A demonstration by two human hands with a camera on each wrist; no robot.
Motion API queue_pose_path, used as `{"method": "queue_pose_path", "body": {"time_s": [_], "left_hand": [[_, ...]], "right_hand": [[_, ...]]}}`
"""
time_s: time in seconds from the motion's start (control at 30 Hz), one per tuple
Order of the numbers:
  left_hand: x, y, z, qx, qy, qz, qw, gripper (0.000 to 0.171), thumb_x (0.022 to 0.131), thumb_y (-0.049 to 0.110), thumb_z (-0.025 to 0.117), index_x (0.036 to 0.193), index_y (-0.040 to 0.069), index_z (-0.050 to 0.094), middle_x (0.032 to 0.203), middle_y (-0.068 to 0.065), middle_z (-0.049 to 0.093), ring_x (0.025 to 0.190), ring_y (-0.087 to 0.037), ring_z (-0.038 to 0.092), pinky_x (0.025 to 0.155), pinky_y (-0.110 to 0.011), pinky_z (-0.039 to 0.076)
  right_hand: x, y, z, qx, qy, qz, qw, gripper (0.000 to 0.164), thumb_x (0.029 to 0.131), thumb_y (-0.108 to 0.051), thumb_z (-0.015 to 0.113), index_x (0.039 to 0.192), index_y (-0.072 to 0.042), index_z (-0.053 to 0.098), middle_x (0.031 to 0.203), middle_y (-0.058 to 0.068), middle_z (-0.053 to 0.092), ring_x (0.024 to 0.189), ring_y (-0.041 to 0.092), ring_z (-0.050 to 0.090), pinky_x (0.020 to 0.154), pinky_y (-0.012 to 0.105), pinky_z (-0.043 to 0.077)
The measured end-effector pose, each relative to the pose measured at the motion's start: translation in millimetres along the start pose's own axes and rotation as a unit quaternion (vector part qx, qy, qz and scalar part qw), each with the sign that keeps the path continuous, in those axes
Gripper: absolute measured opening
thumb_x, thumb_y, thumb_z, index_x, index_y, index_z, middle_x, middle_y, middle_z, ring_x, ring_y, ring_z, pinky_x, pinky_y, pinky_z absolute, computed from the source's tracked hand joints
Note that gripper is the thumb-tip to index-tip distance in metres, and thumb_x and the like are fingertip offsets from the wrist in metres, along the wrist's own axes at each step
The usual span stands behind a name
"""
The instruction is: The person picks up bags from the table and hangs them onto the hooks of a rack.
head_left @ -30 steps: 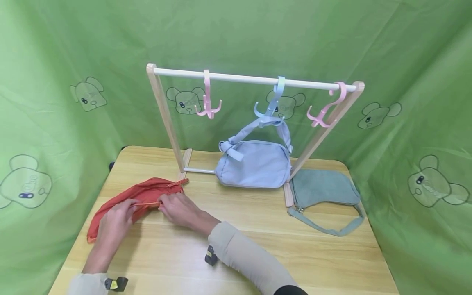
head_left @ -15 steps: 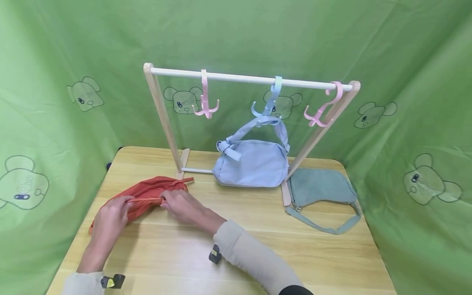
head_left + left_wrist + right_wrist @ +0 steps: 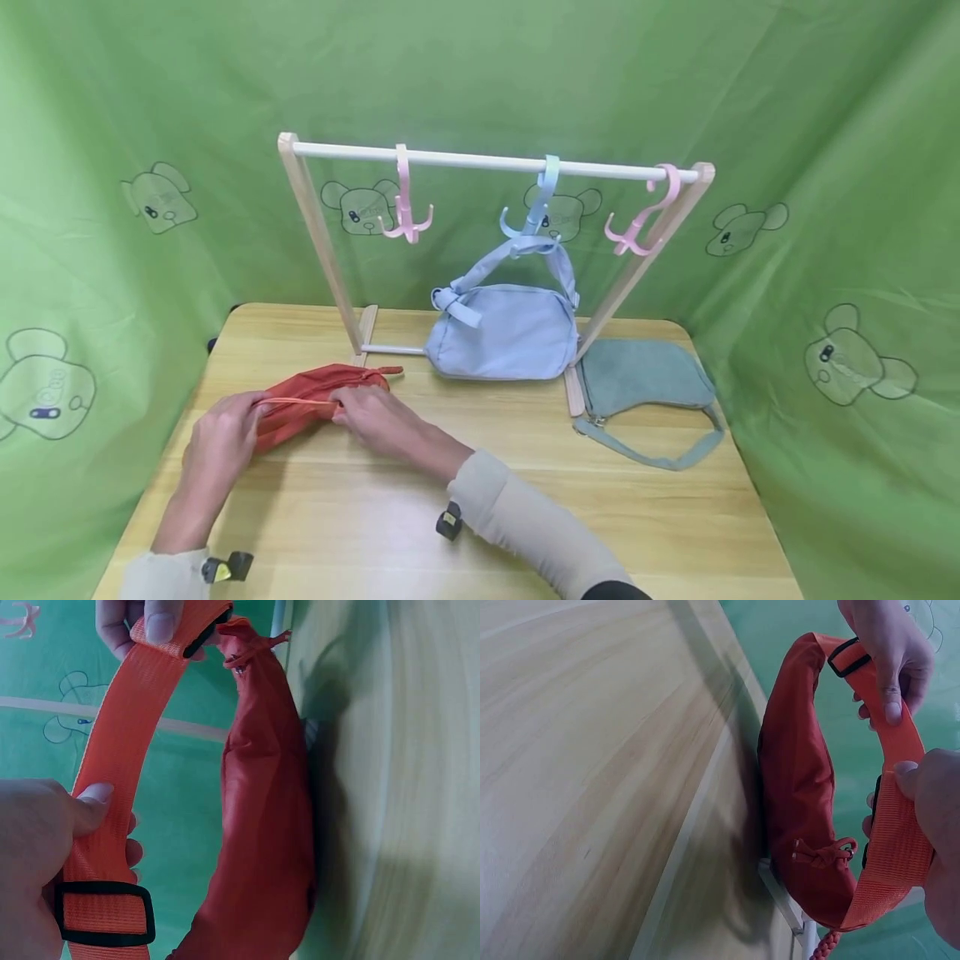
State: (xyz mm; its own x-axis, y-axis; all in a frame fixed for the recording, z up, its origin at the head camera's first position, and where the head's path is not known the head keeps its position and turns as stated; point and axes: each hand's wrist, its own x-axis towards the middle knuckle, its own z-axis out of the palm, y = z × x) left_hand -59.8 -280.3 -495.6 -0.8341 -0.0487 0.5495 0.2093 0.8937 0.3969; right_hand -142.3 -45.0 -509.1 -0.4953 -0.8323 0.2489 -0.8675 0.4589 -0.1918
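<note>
A red fabric bag (image 3: 303, 385) lies on the left part of the table, its orange webbing strap (image 3: 120, 742) held up off the body. My left hand (image 3: 219, 442) pinches the strap between thumb and fingers, beside a black slider buckle (image 3: 150, 915). Farther along, my right hand (image 3: 381, 421) pinches the same strap, where the webbing is doubled near a second black fitting (image 3: 208, 631). In the right wrist view, the strap arches over the bag between both hands. The bag's left end is hidden behind my left hand in the head view.
A wooden rack with a white rail (image 3: 480, 161) stands at the back. Two pink hooks (image 3: 406, 218) and a blue hook (image 3: 534, 218) hang there. A light blue bag (image 3: 510, 333) has its strap on the blue hook. A grey-green bag (image 3: 645, 371) lies at the right.
The red bag has shifted a little to the right relative to the rack's foot. Both hands have moved with it, still pinching the strap. The whole head view has swung slightly.
</note>
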Motion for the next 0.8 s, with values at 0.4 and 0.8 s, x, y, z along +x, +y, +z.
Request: {"method": "queue_pose_path", "body": {"time_s": [0.4, 0.8], "left_hand": [[17.9, 9.9, -2.1, 0.001, 0.005, 0.023, 0.9997, 0.013, 0.086, -0.003, 0.079, 0.099, -0.003, 0.077, 0.09, -0.022, 0.077, 0.084, -0.042, 0.074, 0.072, -0.057, 0.06], [34.5, 19.8, -1.9, -0.007, 0.022, 0.054, 0.9983, 0.014, 0.085, -0.002, 0.08, 0.099, -0.004, 0.078, 0.088, -0.021, 0.078, 0.08, -0.039, 0.076, 0.069, -0.054, 0.062]], "right_hand": [[-9, 2, -12, 0.027, -0.012, 0.052, 0.998, 0.034, 0.111, -0.028, 0.048, 0.138, -0.009, 0.055, 0.119, 0.001, 0.071, 0.116, 0.017, 0.068, 0.108, 0.032, 0.053], [-17, 6, -27, 0.014, 0.028, 0.087, 0.996, 0.038, 0.11, -0.029, 0.05, 0.141, -0.009, 0.055, 0.134, 0.004, 0.07, 0.128, 0.019, 0.066, 0.114, 0.035, 0.051]]}}
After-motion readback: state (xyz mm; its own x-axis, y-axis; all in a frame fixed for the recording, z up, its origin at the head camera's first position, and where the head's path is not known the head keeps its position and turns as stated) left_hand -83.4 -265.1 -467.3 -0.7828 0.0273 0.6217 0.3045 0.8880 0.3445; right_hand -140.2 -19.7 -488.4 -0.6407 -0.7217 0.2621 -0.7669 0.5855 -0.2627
